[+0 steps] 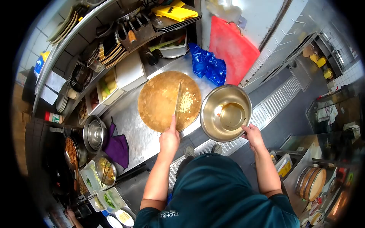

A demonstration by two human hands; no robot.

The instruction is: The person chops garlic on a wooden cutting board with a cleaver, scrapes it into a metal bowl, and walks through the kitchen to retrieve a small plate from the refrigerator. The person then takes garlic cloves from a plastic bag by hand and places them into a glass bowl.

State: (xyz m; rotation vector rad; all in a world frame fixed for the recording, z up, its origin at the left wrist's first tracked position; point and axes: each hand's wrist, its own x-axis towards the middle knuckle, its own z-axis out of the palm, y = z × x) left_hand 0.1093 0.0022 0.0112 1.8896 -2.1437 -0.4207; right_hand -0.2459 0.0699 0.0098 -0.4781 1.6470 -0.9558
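Note:
My left hand (169, 139) is closed on a knife (177, 98), its index finger stretched along the blade; the handle is hidden under the hand. The blade stands on a round wooden chopping board (154, 100), just left of a small heap of pale, finely chopped pieces (186, 102), perhaps garlic. With my right hand (253, 136) I grip the rim of a wide steel bowl (209, 123), held at the right of the board beyond the counter's edge. A little brownish liquid seems to lie at the bottom of the bowl.
Behind the board are a crumpled blue plastic bag (207, 64) and a red cutting board (232, 49). On the left stand a white lidded container (130, 72), a purple cloth (116, 150) and nested steel bowls (94, 133). Another person's hand (70, 214) shows at the lower left.

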